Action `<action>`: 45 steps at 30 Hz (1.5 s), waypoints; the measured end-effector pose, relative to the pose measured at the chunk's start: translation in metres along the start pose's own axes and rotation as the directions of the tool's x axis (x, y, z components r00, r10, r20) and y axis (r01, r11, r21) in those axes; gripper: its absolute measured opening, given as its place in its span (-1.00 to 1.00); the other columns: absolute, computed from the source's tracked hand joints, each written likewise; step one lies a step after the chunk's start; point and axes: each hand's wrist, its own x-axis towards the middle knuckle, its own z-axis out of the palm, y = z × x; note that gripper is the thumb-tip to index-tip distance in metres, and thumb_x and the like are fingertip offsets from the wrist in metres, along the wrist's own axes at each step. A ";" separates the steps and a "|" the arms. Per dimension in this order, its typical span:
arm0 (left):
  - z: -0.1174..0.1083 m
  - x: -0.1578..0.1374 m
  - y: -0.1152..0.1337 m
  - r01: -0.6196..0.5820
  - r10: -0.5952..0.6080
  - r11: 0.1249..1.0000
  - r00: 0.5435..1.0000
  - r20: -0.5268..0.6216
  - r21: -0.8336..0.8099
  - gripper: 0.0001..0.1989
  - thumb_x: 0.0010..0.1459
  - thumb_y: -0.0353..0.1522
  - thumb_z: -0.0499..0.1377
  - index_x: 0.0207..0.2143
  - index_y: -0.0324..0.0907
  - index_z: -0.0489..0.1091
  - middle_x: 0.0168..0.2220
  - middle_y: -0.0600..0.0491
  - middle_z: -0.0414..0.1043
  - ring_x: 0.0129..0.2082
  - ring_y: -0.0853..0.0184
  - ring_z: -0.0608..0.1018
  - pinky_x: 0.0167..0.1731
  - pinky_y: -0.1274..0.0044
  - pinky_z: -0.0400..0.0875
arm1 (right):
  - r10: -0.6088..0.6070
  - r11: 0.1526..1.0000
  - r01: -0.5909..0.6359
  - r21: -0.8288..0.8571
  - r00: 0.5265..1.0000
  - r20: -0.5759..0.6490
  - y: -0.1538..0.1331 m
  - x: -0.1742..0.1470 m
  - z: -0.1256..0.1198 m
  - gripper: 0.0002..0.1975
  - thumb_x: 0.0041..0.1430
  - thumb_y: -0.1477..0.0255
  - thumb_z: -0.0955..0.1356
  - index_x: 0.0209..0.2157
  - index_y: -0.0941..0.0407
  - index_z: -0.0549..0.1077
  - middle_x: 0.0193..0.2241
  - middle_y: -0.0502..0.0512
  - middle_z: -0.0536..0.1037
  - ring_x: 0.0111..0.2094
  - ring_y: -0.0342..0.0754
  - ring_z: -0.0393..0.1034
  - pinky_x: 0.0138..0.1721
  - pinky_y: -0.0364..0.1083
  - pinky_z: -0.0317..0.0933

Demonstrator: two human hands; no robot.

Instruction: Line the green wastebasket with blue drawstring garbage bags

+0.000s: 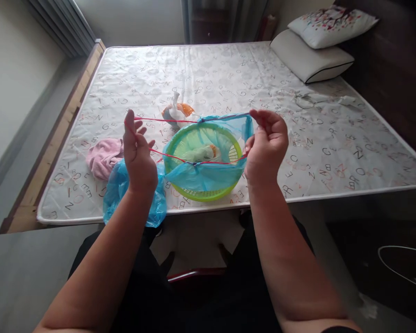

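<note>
A light blue plastic bag (208, 178) with red cords knotted to its rim is stretched above and around a green plastic basket (238, 179). My left hand (137, 155) has its fingers apart, with the red cord (168, 155) looped around it and pulled taut leftward. On the other side, my right hand (268, 143) is closed on the bag's edge, where the cord also runs. A partly hidden pale bundle with an orange patch (204, 152) shows inside the bag's mouth, in the basket.
Left of the basket lie a pink cloth (104, 157) and another blue plastic bag (116, 196), which hangs over the mattress edge. Behind it sits a crumpled orange-and-white wrapper (176, 113). Pillows (312, 55) stand at the far right of the letter-printed mattress (194, 74).
</note>
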 end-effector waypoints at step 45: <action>0.025 -0.041 -0.040 -0.302 -0.076 0.828 0.773 0.630 0.472 -0.73 0.33 -0.15 0.28 -0.33 -0.14 0.58 -0.49 0.13 0.41 -0.45 0.38 0.34 -0.39 0.51 0.24 | 0.000 0.912 -0.146 0.383 0.935 0.356 -0.011 -0.018 0.018 -0.72 0.46 0.07 0.34 0.07 -0.13 0.45 -0.09 0.03 0.60 -0.33 -0.11 0.47 -0.31 -0.04 0.43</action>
